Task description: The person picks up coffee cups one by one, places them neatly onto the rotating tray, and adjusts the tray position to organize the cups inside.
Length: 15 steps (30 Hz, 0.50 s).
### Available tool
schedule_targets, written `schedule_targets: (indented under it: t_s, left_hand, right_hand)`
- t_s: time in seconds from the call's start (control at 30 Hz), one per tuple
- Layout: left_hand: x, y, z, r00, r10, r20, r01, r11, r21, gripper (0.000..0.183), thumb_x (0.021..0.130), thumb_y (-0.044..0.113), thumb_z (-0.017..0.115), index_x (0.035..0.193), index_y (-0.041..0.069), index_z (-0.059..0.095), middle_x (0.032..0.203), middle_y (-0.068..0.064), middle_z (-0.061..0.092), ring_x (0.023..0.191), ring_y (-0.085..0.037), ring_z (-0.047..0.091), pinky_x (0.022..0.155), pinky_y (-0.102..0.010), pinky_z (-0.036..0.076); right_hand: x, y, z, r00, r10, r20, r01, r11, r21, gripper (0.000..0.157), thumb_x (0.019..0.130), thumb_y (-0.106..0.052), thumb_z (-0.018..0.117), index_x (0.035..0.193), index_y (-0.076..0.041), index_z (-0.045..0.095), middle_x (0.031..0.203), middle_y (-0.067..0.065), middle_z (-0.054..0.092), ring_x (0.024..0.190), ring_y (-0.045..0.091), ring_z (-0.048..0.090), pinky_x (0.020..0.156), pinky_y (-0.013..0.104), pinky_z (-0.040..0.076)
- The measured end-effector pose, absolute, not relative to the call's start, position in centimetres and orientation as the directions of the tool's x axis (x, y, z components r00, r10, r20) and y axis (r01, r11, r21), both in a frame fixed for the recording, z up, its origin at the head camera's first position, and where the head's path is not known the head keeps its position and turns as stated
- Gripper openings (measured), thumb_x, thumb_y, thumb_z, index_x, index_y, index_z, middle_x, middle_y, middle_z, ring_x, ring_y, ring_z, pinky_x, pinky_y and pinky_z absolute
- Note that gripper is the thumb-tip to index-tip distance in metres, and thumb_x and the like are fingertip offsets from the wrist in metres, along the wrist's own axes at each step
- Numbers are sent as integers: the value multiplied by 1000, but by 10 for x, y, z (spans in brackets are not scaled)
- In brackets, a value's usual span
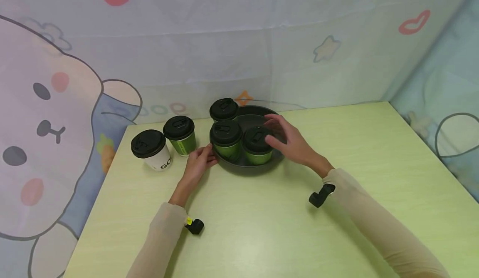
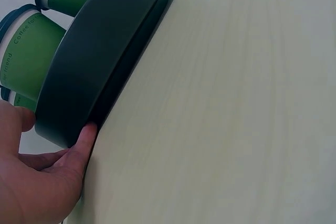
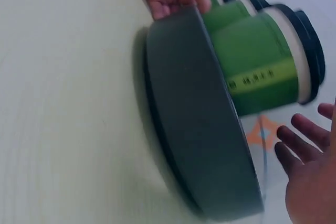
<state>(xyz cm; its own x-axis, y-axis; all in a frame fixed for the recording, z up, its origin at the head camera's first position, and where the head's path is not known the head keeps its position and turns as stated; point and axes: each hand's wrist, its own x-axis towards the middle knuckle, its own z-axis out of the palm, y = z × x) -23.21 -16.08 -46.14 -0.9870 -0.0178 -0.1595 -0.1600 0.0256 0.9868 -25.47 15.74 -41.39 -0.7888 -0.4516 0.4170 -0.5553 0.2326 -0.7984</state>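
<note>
A round dark tray with a raised rim sits on the table. Two green paper cups with black lids, a left one and a right one, stand in its front half. Another black-lidded cup overlaps the tray's back left edge in the head view. My left hand pinches the tray's left rim, thumb at the top edge and fingers reaching under the side, as the left wrist view shows. My right hand hovers at the tray's right side beside the right cup, fingers spread and holding nothing.
Left of the tray stand a green cup with a black lid and a white cup with a black lid, close together. A printed cloth hangs behind the pale table.
</note>
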Motion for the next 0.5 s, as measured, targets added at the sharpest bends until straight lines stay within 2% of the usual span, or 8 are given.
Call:
schedule_targets:
  t_s: [0.07, 0.17, 0.23, 0.33, 0.5]
  left_hand:
    - [-232, -161, -461, -988, -14, -154, -154, 28, 988, 48, 112, 31, 47, 130, -13, 57, 113, -17, 60, 93, -14, 66, 89, -26, 60]
    - [-231, -161, -461, -989, -8, -150, -150, 34, 988, 50, 112, 32, 47, 131, -13, 56, 113, -18, 60, 94, -15, 66, 92, -29, 60]
    - [-231, -161, -461, -989, -6, -151, -151, 38, 988, 50, 112, 32, 46, 132, -13, 56, 113, -18, 61, 95, -15, 67, 94, -30, 60]
    - [-231, -162, -462, -988, -5, -154, -154, 38, 987, 51, 112, 32, 47, 132, -13, 56, 113, -18, 61, 95, -15, 67, 95, -30, 59]
    - [-232, -162, -462, -987, -4, -159, -159, 25, 987, 50, 112, 32, 47, 131, -13, 56, 111, -17, 61, 94, -15, 67, 93, -29, 60]
  right_hand:
    - [-259, 163, -415, -813, -376, 444, -544, 219, -810, 50, 108, -36, 57, 148, -8, 48, 134, 14, 60, 127, 30, 58, 110, 43, 48]
    - [-265, 172, -418, -868, -242, 434, -491, 286, -823, 41, 111, -32, 52, 140, -3, 55, 130, 15, 62, 122, 29, 60, 104, 44, 53]
    - [-268, 177, -421, -903, -171, 393, -429, 359, -829, 40, 111, -33, 51, 137, -2, 56, 130, 17, 62, 120, 30, 61, 102, 45, 54]
    - [-270, 185, -427, -958, -120, 262, -288, 429, -856, 47, 112, -37, 47, 140, 0, 53, 130, 22, 60, 114, 36, 63, 96, 48, 56]
    - [-272, 193, -435, -995, -101, 0, -44, 433, -901, 56, 114, -40, 38, 146, 6, 46, 132, 28, 58, 104, 39, 69, 96, 48, 57]
